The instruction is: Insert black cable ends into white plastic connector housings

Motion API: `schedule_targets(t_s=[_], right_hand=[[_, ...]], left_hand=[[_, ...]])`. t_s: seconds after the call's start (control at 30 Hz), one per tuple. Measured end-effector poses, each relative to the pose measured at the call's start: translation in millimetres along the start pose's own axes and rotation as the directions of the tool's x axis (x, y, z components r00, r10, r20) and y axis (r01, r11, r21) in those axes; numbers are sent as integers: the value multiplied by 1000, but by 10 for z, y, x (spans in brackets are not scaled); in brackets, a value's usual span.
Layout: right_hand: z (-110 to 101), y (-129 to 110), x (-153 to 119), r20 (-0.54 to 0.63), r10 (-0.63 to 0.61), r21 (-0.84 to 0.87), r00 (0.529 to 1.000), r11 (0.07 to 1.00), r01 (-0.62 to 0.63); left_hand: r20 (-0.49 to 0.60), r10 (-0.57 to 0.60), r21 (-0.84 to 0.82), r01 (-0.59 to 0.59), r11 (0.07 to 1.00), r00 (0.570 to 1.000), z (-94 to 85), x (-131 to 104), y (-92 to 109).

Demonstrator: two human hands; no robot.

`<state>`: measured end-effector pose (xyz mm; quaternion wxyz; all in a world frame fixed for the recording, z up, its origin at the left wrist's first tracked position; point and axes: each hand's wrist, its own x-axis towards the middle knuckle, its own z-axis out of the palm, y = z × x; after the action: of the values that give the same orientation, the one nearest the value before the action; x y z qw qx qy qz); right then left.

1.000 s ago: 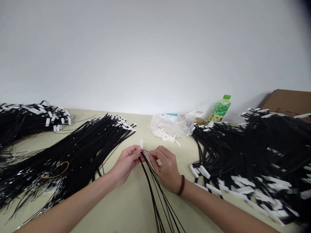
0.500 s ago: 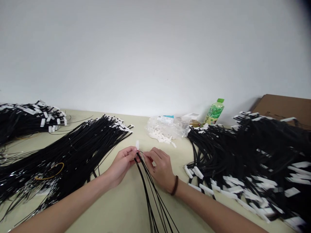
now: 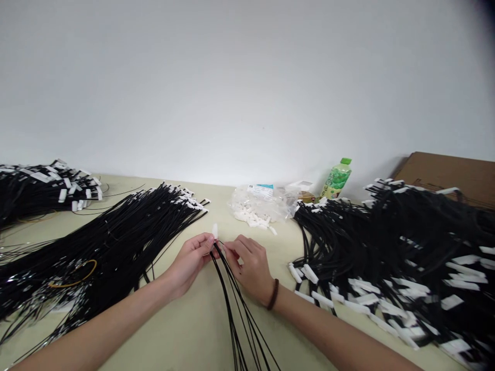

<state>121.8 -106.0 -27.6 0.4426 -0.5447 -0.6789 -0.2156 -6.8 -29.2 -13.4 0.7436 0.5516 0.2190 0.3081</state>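
Near the middle of the pale table, my left hand (image 3: 193, 260) pinches a small white connector (image 3: 215, 231), which stands upright above the fingertips. Several thin black cables (image 3: 229, 301) run from it down toward the front edge. My right hand (image 3: 249, 265), with a dark band at the wrist, is closed close beside it. Its thumb and forefinger pinch the end of one thin black cable at the connector's lower side. Whether that end sits inside the connector is too small to tell.
Black cables (image 3: 127, 232) with white ends lie to the left, another bundle (image 3: 34, 188) behind them. More cables (image 3: 356, 242) are heaped right. A clear bag (image 3: 259, 203) of white connectors, a green-capped bottle (image 3: 336, 180) and cardboard (image 3: 444, 175) are at the back.
The whole view has shifted slightly, so things appear a little further left. My right fingertips are slightly closer to the connector; both hands keep their grip.
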Motion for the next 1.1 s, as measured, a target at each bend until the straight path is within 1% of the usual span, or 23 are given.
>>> schedule_targets(t_s=[0.23,1.1], right_hand=[[5,-4,10,3,-8,-7,1000,1000,8],[7,-1,2,17,-11,-3,1000,1000,12]], left_hand=[[-31,-6,-7,5,1000,1000,20,-8,17],[-36,8,39,-7,999,999,12,-7,14]])
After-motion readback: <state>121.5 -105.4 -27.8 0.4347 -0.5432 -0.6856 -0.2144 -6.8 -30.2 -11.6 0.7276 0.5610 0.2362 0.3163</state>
